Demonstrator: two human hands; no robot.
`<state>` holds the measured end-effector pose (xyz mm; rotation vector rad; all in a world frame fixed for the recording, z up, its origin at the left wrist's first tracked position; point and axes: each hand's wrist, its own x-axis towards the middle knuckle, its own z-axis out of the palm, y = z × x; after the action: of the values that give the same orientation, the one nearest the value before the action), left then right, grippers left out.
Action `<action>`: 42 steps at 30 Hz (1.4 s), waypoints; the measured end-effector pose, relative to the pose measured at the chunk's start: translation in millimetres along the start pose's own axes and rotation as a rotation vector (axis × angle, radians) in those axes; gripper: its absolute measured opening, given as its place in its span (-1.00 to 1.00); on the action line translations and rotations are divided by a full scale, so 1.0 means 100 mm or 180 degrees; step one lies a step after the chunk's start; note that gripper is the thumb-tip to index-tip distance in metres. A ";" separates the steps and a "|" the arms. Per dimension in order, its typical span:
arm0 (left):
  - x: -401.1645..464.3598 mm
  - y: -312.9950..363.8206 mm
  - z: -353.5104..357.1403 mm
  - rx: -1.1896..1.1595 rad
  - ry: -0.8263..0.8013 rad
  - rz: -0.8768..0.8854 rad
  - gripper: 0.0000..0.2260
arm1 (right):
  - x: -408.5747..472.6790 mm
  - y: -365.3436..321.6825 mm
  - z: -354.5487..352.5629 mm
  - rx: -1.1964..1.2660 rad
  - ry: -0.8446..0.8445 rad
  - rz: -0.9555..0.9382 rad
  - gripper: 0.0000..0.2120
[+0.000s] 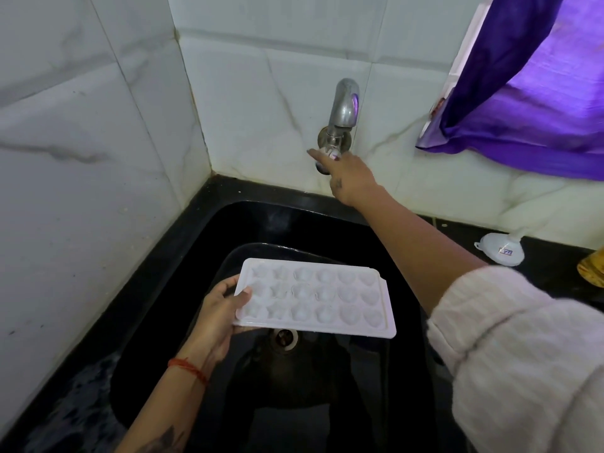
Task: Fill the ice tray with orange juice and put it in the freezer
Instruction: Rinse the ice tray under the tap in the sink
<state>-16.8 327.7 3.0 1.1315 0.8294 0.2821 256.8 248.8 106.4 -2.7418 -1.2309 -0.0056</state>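
Note:
A white ice tray [315, 297] with several star, round and heart shaped cells is held level over the black sink [183, 273]. My left hand [219, 313] grips its left end, thumb on top. The cells look empty. My right hand [348, 178] reaches up to the wall and closes on the knob of the metal tap [343, 107], whose spout curves out above the sink. No water shows under the spout. No orange juice is in view.
White marble tiles line the wall and the left corner. A purple curtain [529, 93] hangs at the upper right. On the black counter at right sit a white funnel [501, 248] and a yellow object [593, 268]. The sink's drain [284, 338] lies below the tray.

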 end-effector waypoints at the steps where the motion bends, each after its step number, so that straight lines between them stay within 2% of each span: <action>1: -0.01 -0.01 -0.01 0.0005 0.0006 0.0015 -0.70 | -0.14 0.04 0.00 0.0255 -0.0011 -0.0043 -0.37; 3: -0.04 -0.03 -0.03 0.0031 0.0002 0.0050 -0.71 | -0.54 0.14 0.09 0.0747 0.0180 0.0193 -0.46; 5: -0.06 -0.06 -0.04 0.0035 -0.0002 0.0085 -0.73 | -1.05 0.29 0.29 0.0960 0.0108 0.0878 -0.52; 7: -0.09 -0.09 -0.06 0.0024 -0.0009 0.0118 -0.75 | -1.58 0.39 0.52 0.1074 -0.0620 0.1442 -0.47; 9: -0.13 -0.10 -0.05 0.0081 -0.0035 0.0206 -0.77 | -2.00 0.37 0.67 0.1834 -0.1244 0.1731 -0.40; 10: -0.15 -0.10 -0.04 0.0151 -0.0049 0.0282 -0.79 | -2.14 0.33 0.70 0.2356 -0.1367 0.1917 -0.40; 12: -0.18 -0.09 0.01 0.0331 -0.0075 0.0474 -0.78 | -2.28 0.31 0.71 0.3167 -0.1336 0.2212 -0.39; 15: -0.20 -0.05 0.09 0.0558 -0.0211 0.0696 -0.79 | -2.32 0.34 0.59 0.4113 -0.0945 0.2331 -0.43; 16: -0.21 -0.02 0.12 0.0546 -0.0288 0.0657 -0.80 | -2.31 0.36 0.56 0.4422 -0.0796 0.2294 -0.42; 18: -0.20 0.02 0.15 0.0272 -0.0359 0.0402 -0.67 | -2.29 0.38 0.51 0.4791 -0.0478 0.2151 -0.36; 19: -0.17 0.01 0.15 -0.0005 -0.0376 0.0245 -0.56 | -2.28 0.36 0.50 0.4830 -0.0272 0.2125 -0.37; 21: -0.10 0.01 0.19 -0.0701 -0.0497 -0.0032 -0.41 | -2.26 0.31 0.49 0.4852 0.0224 0.2124 -0.59; 23: -0.08 0.05 0.27 -0.1105 -0.0466 -0.0109 -0.45 | -2.26 0.32 0.52 0.4814 0.0694 0.2087 -0.90; 24: -0.08 0.07 0.31 -0.1078 -0.0400 -0.0067 -0.56 | -2.27 0.36 0.54 0.4739 0.0809 0.2032 -0.87; 26: -0.07 0.09 0.38 -0.0830 -0.0299 0.0068 -0.80 | -2.29 0.45 0.56 0.4728 0.0800 0.1991 -0.69; 27: -0.07 0.10 0.42 -0.0732 -0.0286 0.0092 -0.81 | -2.29 0.49 0.56 0.4801 0.0747 0.2001 -0.62; 30: -0.06 0.14 0.52 -0.0498 -0.0393 0.0045 -0.78 | -2.28 0.60 0.57 0.5090 0.0584 0.2113 -0.44; 32: -0.05 0.17 0.52 -0.0320 -0.0473 0.0010 -0.77 | -2.26 0.62 0.54 0.5081 0.0656 0.2052 -0.39; 37: 0.12 0.17 0.35 0.0031 -0.0152 -0.0347 -0.76 | -2.02 0.36 0.21 0.4389 0.0949 0.1445 -0.37; 42: 0.23 -0.01 0.44 -0.0073 -0.0023 -0.0763 -0.75 | -1.66 -0.06 -0.17 0.3541 0.0916 0.0799 -0.41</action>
<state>29.6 310.3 -0.3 0.9997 0.9434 0.0882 142.5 127.1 114.5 -1.7918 -0.5212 0.2267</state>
